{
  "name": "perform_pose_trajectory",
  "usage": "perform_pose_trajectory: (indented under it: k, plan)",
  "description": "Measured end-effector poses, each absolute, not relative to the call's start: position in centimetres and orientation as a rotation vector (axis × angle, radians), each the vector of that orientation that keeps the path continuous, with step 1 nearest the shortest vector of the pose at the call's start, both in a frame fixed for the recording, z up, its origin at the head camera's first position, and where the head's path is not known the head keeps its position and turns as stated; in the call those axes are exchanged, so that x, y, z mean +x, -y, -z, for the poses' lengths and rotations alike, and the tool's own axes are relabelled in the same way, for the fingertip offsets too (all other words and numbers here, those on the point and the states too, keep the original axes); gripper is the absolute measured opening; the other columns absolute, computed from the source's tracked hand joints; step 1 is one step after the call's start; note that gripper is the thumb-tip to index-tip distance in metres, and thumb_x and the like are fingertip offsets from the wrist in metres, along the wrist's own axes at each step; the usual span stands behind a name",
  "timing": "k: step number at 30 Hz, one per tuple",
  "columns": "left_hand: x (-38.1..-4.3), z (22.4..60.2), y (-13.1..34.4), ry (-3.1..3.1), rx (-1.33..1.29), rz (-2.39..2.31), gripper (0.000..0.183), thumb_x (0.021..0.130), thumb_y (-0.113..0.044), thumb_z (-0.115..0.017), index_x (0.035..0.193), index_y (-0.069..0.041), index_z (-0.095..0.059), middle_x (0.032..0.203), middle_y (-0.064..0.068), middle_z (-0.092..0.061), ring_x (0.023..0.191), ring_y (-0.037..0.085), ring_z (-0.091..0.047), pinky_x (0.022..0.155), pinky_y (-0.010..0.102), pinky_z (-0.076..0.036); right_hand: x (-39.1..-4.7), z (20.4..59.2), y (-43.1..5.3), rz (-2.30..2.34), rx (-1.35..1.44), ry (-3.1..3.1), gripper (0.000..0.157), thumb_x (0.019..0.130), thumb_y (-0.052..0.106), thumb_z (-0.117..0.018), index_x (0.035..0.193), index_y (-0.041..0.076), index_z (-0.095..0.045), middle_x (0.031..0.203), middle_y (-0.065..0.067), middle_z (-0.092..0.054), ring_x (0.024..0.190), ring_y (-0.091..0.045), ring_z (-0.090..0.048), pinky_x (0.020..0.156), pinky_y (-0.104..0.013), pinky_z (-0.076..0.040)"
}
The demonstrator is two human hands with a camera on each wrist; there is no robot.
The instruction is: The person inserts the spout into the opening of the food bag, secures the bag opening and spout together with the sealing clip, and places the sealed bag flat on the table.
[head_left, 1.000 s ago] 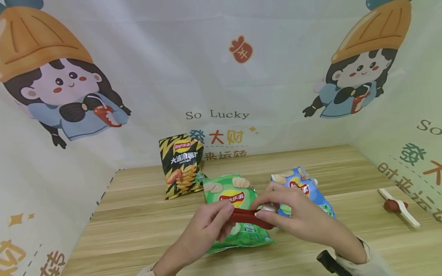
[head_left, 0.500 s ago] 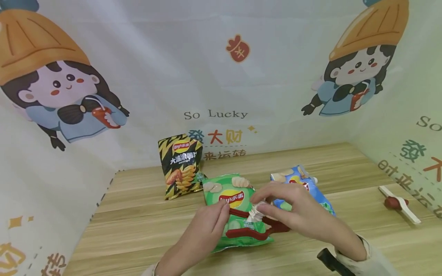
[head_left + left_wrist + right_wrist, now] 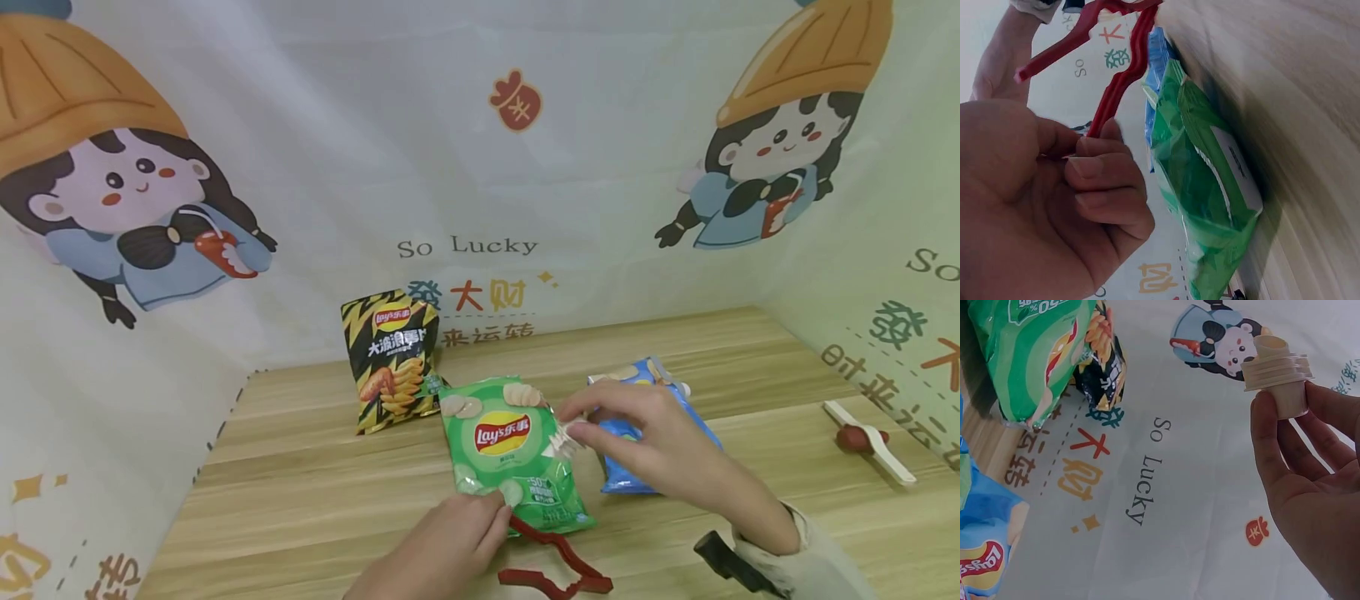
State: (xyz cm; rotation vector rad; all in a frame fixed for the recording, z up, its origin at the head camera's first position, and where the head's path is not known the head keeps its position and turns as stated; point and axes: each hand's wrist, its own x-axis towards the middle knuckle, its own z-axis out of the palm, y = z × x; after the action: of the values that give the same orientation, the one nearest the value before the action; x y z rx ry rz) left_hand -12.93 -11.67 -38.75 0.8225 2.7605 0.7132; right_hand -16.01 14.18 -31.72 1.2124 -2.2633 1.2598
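Observation:
My left hand [image 3: 442, 542] pinches one end of a red plastic clip [image 3: 562, 554], whose two arms are spread apart at the hinge. In the right wrist view, my right hand [image 3: 1310, 481] grips a small cream-coloured ribbed spout piece [image 3: 1279, 381] between thumb and fingers, up in the air. Below the hands lies a green bag of Lay's chips [image 3: 502, 467] on the wooden table. A blue chip bag [image 3: 626, 479] lies right of it, partly hidden behind my right hand.
A black-and-yellow chip bag [image 3: 393, 367] leans at the back against the printed cloth wall [image 3: 337, 167]. On the right of the table [image 3: 300, 483] lies a white clip [image 3: 888, 462] with a dark red round cap [image 3: 852, 439]. A black rod [image 3: 731, 562] sits by my right wrist.
The red clip has come apart from the cream spout piece and swung open. My left hand has moved down with the clip, while the right hand keeps the spout piece.

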Motion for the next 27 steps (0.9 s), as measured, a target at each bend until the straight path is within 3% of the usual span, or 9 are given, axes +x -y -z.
perform_pose_trajectory:
  k: [9, 17, 21, 27]
  plan:
    - [-12.2, 39.0, 10.8, -2.657, 0.789, -0.517, 0.024, 0.099, -0.025, -0.059, 0.076, -0.019, -0.062, 0.061, -0.010, -0.047, 0.054, 0.006, -0.043, 0.053, 0.023, -0.039, -16.4, 31.9, -14.5, -1.241, 1.207, 2.258, 0.027, 0.091, 0.002, -0.070, 0.109, 0.022, -0.070, 0.107, 0.011, -0.071, 0.091, -0.006, -0.066, 0.078, -0.026, -0.055]
    - [-11.7, 39.3, 11.4, -2.633, 0.736, -0.473, 0.029, 0.093, -0.022, -0.066, 0.065, -0.020, -0.060, 0.055, -0.010, -0.050, 0.049, 0.007, -0.044, 0.046, 0.024, -0.038, -17.1, 32.2, -14.5, -1.176, 1.203, 2.253, 0.022, 0.092, 0.003, -0.069, 0.109, 0.018, -0.072, 0.104, 0.004, -0.073, 0.088, -0.007, -0.066, 0.078, -0.026, -0.056]
    - [-11.8, 39.3, 11.4, -2.648, 0.789, -0.494, 0.026, 0.095, -0.023, -0.065, 0.068, -0.020, -0.065, 0.058, -0.013, -0.051, 0.050, 0.004, -0.045, 0.049, 0.023, -0.042, -17.3, 32.5, -14.6, -1.162, 1.161, 2.301, 0.018, 0.093, 0.007, -0.069, 0.107, 0.019, -0.072, 0.104, 0.007, -0.072, 0.087, -0.005, -0.066, 0.078, -0.027, -0.056]
    - [-12.5, 38.2, 11.7, -2.654, 0.978, -0.681, 0.017, 0.098, -0.021, -0.061, 0.087, -0.015, -0.072, 0.066, -0.017, -0.054, 0.058, -0.001, -0.048, 0.057, 0.018, -0.045, -18.2, 32.9, -14.7, -1.135, 1.052, 2.421, 0.011, 0.095, 0.013, -0.068, 0.106, 0.016, -0.072, 0.103, 0.006, -0.072, 0.088, -0.007, -0.068, 0.080, -0.028, -0.056]
